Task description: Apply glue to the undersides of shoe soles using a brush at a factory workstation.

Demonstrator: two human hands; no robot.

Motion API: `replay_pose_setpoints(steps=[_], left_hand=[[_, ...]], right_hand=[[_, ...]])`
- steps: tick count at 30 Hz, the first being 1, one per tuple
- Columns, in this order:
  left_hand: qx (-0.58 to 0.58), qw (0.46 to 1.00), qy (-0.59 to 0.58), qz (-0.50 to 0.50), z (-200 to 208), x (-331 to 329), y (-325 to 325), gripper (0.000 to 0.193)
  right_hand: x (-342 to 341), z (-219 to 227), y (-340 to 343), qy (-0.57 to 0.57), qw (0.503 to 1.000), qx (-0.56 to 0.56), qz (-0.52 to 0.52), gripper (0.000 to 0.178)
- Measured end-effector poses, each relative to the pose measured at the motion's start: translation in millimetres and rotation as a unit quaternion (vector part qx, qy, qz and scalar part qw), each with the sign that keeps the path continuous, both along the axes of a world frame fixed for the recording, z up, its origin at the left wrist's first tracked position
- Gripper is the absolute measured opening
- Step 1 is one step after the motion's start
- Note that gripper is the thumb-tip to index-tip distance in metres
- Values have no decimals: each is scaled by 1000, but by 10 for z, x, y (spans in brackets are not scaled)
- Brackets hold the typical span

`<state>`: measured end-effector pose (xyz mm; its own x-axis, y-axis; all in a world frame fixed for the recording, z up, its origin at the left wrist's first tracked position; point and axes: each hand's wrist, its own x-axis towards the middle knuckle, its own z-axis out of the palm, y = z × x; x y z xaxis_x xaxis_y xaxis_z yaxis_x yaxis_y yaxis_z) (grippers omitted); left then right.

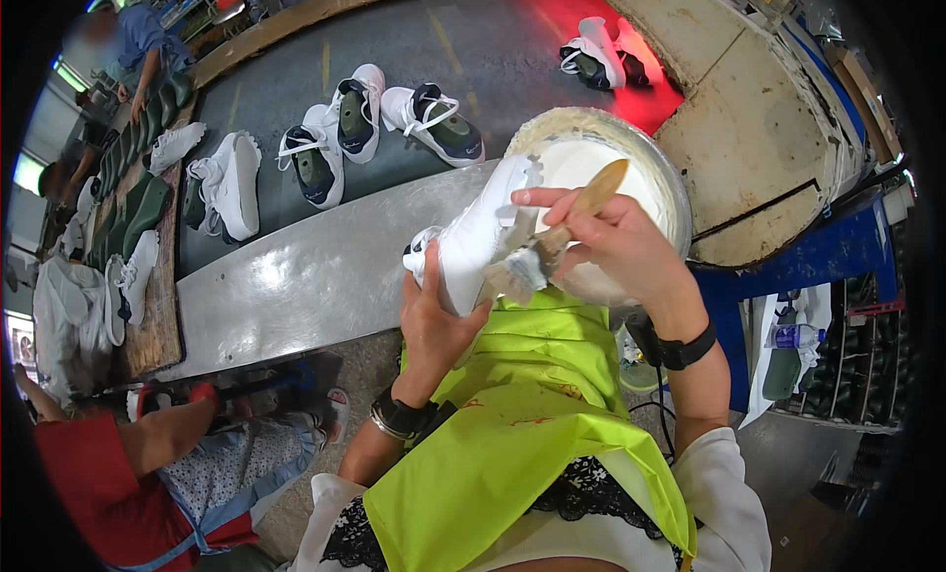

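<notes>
My left hand [439, 326] is wrapped round a white shoe [480, 227], which it holds up on its side with the sole turned to the right. A wooden-handled brush [599, 186] is gripped in my right hand [616, 239]. Its bristle end, with whitish stuff on it, is against or very close to the shoe's sole side; exact contact cannot be told. Just behind my right hand stands a round metal bowl [682, 193] of white paste or liquid, its rim crusted.
Several white and dark shoes [360, 109] stand on the dark conveyor belt [394, 30]. A metal ledge [286, 276] runs along its near side. At the far right, two shoes [594, 55] sit under red light. A person in red [89, 473] is at the lower left; another [153, 40] works farther off.
</notes>
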<state>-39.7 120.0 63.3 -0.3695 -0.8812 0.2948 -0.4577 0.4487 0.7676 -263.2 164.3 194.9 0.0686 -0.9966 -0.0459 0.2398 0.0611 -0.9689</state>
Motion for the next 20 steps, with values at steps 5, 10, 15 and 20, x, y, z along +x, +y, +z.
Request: replay_pose_setpoints(steps=[5, 10, 15, 20], left_hand=[[180, 976, 94, -79, -40, 120, -90, 94], [415, 870, 237, -119, 92, 114, -65, 87], [300, 931, 167, -124, 99, 85, -47, 91], [287, 938, 160, -111, -87, 153, -79, 93]], right_hand=[[-139, -10, -15, 94, 974, 3, -207, 30], [-15, -342, -164, 96, 936, -35, -337, 25], [331, -404, -407, 136, 923, -6, -359, 30], [558, -555, -192, 79, 944, 12, -319, 30]])
